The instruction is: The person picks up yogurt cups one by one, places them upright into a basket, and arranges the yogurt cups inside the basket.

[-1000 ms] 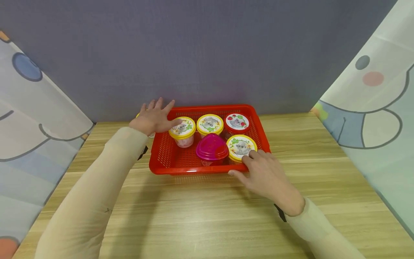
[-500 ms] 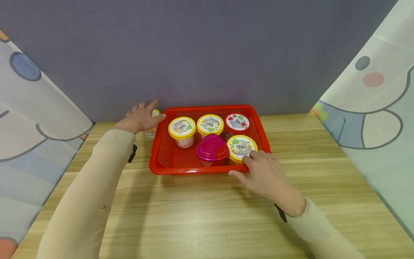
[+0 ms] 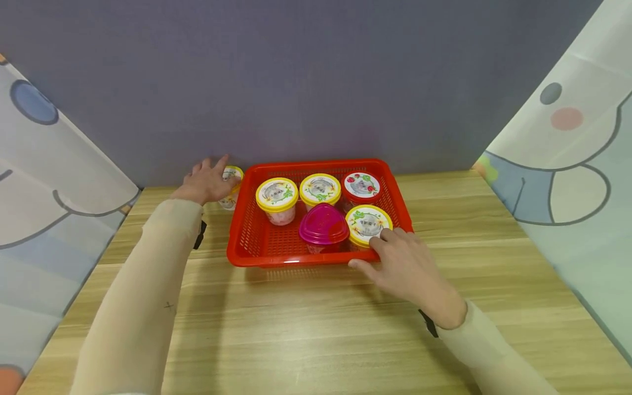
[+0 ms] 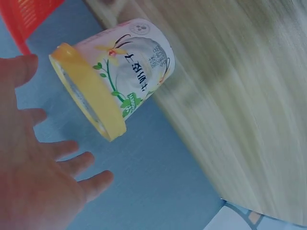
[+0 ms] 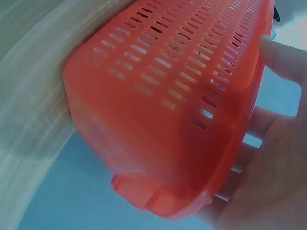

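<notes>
My left hand (image 3: pixel 203 185) hovers above and beside a yellow-lidded tub (image 4: pixel 129 67) that stands on the table left of the basket. In the left wrist view its fingers are spread and relaxed, a little apart from the lid. My right hand (image 3: pixel 406 267) holds the front right rim of a red plastic basket (image 5: pixel 134 124), fingers over the rim and thumb outside. Inside the basket are three more yellow-lidded tubs (image 3: pixel 277 194), a tub with a red strawberry-print lid (image 3: pixel 362 187) and a tub with a pink rounded-triangle lid (image 3: pixel 323 224).
The basket stands on a wood-grain table (image 3: pixel 296 329), close to a grey panel (image 3: pixel 316 82) at the back. Cartoon-printed cloth walls (image 3: pixel 568 164) rise on either side. Inside the basket, bare mesh floor shows at the front left.
My left hand has moved left, away from over the basket's left corner, to the tub beside it, which is more visible. My right hand and the basket have stayed put.
</notes>
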`<state>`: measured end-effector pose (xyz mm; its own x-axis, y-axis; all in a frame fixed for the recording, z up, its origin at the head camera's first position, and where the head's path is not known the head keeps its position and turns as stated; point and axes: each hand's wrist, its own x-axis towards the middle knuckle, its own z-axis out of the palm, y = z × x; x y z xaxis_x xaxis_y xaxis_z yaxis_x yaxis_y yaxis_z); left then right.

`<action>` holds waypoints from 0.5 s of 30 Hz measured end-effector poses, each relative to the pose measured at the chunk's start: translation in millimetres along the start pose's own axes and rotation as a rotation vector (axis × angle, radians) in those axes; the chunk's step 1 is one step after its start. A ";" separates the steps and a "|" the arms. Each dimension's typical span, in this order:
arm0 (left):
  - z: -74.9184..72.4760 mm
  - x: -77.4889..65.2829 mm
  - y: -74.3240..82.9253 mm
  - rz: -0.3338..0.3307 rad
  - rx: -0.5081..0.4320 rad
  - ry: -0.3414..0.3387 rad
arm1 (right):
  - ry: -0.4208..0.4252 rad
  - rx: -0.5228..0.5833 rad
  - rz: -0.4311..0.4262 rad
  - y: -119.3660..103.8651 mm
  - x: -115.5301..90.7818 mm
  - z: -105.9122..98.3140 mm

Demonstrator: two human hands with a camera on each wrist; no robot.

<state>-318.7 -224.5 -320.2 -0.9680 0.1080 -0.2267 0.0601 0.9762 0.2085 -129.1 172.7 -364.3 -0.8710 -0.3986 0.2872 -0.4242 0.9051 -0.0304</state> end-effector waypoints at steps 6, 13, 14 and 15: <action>3.0 8.7 1.2 0.021 -0.021 0.000 | 0.000 -0.009 0.001 1.0 0.2 -1.1; 9.5 13.1 -2.5 0.044 -0.047 -0.018 | -0.007 -0.017 0.001 -0.9 0.8 -0.9; 10.6 13.8 -2.7 0.055 -0.044 -0.015 | -0.007 -0.016 0.003 -1.0 0.6 -0.8; 11.6 14.7 -3.0 0.064 -0.040 -0.011 | -0.008 -0.017 0.006 -1.1 0.4 -0.9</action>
<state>-330.3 -223.6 -335.2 -0.9596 0.1724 -0.2223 0.1120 0.9590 0.2603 -128.7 171.6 -363.3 -0.8753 -0.3946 0.2795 -0.4152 0.9096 -0.0158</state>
